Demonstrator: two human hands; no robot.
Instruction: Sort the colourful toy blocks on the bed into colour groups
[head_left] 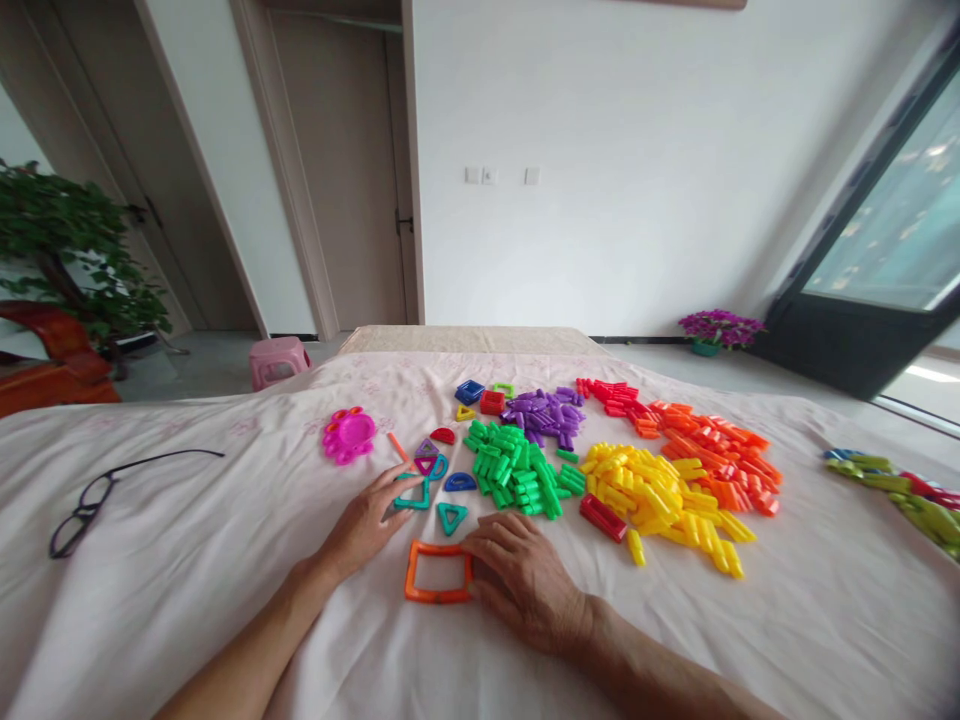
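My left hand (369, 518) has its fingertips on a teal square magnetic tile (426, 494) lying on the cloth. My right hand (529, 575) grips the right edge of an orange square magnetic tile (439, 600), fingers bent and thumb at its lower corner. Between the hands lies a teal triangle tile (452, 518). Just beyond are a blue half-round tile (460, 482), a red half-round tile (443, 436) and a purple triangle tile (427, 449). An orange stick (399, 447) points away from my left fingertips.
Piles of green (517, 470), purple (544, 415), yellow (660, 495) and orange sticks (720, 455) spread to the right. A dark red block (603, 518) lies near the yellow ones. Leftward are a pink flower-shaped toy (349, 436) and eyeglasses (86, 508). A pink stool (279, 361) stands behind.
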